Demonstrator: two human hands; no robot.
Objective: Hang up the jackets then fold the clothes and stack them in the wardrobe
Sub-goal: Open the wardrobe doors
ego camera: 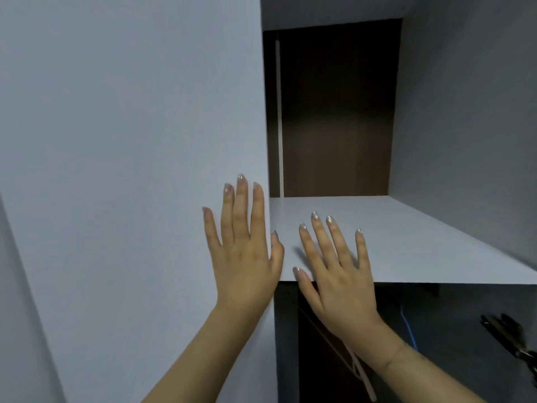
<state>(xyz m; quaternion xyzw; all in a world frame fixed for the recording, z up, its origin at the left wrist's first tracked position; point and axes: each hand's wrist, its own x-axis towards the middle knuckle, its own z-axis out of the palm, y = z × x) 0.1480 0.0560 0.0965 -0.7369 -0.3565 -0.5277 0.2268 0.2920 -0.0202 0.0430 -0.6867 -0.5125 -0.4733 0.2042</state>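
Pale grey-white board makes up the wardrobe [130,112]: a broad vertical side panel fills the left half of the view, and to its right an open compartment shows a dark brown back wall [334,112] with a thin white strip [279,112] running down its left edge. A flat white shelf [421,245] forms the floor of this compartment, its front edge running across the right of the view. Under the shelf the space is dark, with a blue cord [408,327] and a pale strip [363,376] visible, and a dark metal object [511,335] at the right edge that is too blurred to identify.

The left hand [247,257] is raised with its back to the camera, fingers [241,205] straight, pointing up and close together, thumb slightly apart; it lies over the front edge of the side panel, and whether it touches it cannot be told. The right hand [340,274] is just beside it, over the near left corner of the shelf, fingers [322,237] straight and fanned apart, holding nothing. Both forearms are bare
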